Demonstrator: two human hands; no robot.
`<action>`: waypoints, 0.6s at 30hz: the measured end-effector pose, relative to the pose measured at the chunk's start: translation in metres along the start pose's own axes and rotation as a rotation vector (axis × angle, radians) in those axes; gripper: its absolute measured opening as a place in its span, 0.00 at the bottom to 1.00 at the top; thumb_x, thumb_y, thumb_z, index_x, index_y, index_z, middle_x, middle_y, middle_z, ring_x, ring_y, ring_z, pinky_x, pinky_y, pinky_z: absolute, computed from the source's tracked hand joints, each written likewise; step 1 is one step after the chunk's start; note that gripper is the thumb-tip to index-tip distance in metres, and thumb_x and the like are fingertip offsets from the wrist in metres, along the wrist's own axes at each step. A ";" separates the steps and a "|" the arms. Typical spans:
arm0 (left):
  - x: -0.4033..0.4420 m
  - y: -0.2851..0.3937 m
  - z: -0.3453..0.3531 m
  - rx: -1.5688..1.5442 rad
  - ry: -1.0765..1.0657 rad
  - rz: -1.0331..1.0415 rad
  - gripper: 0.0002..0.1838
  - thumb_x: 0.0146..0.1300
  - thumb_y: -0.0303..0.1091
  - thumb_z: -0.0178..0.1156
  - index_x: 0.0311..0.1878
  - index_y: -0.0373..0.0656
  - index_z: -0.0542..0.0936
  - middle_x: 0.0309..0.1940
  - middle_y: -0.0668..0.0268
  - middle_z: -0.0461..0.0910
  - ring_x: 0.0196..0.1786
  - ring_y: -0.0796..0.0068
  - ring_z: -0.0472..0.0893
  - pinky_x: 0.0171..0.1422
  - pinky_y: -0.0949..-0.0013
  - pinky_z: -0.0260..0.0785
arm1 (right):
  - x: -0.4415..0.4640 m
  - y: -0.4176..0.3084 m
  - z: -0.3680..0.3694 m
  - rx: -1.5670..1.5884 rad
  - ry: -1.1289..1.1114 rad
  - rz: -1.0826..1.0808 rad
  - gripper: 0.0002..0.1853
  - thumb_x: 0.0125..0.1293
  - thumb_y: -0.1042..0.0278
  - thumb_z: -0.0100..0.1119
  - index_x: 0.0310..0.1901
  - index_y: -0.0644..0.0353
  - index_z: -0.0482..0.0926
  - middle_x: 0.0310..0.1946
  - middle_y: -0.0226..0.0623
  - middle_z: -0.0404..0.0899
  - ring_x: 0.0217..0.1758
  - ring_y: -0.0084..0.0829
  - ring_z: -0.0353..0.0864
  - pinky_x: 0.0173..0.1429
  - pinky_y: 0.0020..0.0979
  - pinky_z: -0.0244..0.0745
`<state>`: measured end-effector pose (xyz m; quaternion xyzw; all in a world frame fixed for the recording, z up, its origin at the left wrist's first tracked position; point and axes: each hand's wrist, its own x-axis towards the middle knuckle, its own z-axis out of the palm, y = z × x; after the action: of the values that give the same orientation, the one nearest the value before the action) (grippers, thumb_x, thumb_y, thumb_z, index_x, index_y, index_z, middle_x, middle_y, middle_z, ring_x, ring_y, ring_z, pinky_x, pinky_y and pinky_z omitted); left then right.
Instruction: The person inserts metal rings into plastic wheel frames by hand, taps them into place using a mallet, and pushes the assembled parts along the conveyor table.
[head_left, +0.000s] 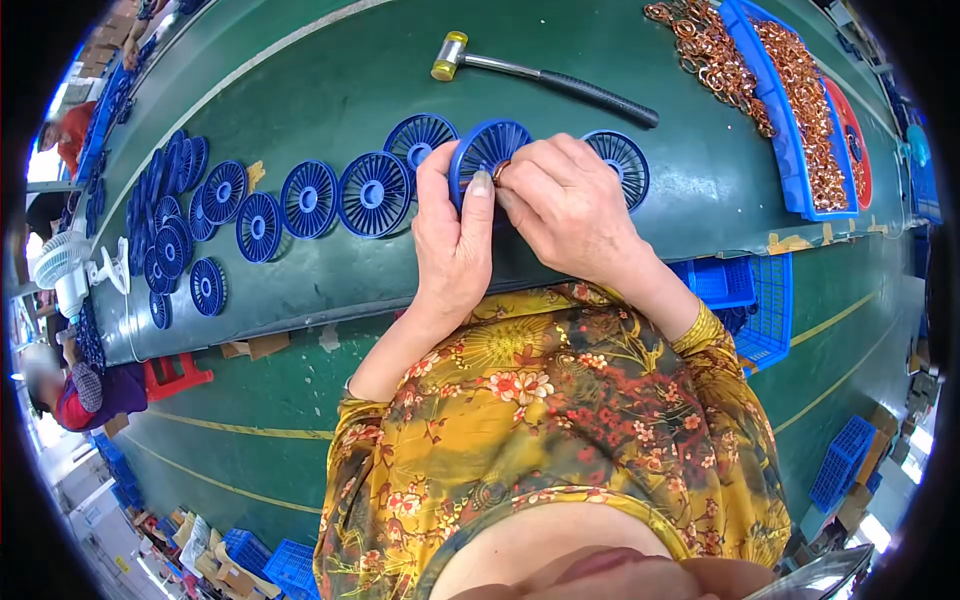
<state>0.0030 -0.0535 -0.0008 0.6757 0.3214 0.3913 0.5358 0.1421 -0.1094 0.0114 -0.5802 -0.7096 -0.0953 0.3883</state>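
My left hand (452,232) grips a round blue plastic fan grille (490,148) by its rim, tilted up above the green table. At the hub of this grille, my right hand (572,205) pinches a small copper-coloured ring (501,172); the fingers hide part of it. Just behind and to the left lies another blue grille (420,140) on the table. To the right of my right hand, one more blue grille (622,165) is partly covered by the hand. A mallet (543,76) with yellow faces and a black handle lies beyond both hands.
Several blue grilles (308,198) spread leftward across the green table (330,110) into a pile. At right, a blue tray (780,120) holds copper rings, with a heap of rings (708,55) beside it. A white fan (66,262) and a seated person (95,390) are at left.
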 end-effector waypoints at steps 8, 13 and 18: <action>0.005 0.001 -0.003 -0.198 -0.077 -0.083 0.19 0.72 0.34 0.50 0.61 0.35 0.65 0.51 0.62 0.72 0.50 0.76 0.74 0.58 0.72 0.67 | -0.010 -0.009 0.003 0.036 0.200 0.157 0.15 0.48 0.67 0.70 0.39 0.57 0.80 0.33 0.32 0.75 0.34 0.35 0.75 0.38 0.35 0.68; 0.003 0.008 -0.011 -0.499 -0.220 -0.289 0.24 0.70 0.34 0.54 0.65 0.36 0.61 0.51 0.61 0.75 0.51 0.78 0.75 0.58 0.72 0.69 | -0.014 -0.007 -0.013 -0.103 0.152 0.085 0.18 0.45 0.57 0.72 0.40 0.50 0.84 0.35 0.23 0.77 0.34 0.29 0.73 0.38 0.34 0.63; -0.004 0.011 -0.019 -0.594 -0.378 -0.438 0.27 0.67 0.37 0.59 0.64 0.37 0.63 0.47 0.62 0.77 0.46 0.80 0.78 0.47 0.76 0.71 | -0.021 -0.003 -0.025 0.026 0.062 -0.031 0.17 0.44 0.54 0.72 0.38 0.47 0.86 0.36 0.19 0.78 0.38 0.27 0.74 0.43 0.33 0.62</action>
<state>-0.0156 -0.0505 0.0116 0.4674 0.2267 0.2127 0.8276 0.1508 -0.1409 0.0150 -0.5606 -0.7075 -0.1100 0.4161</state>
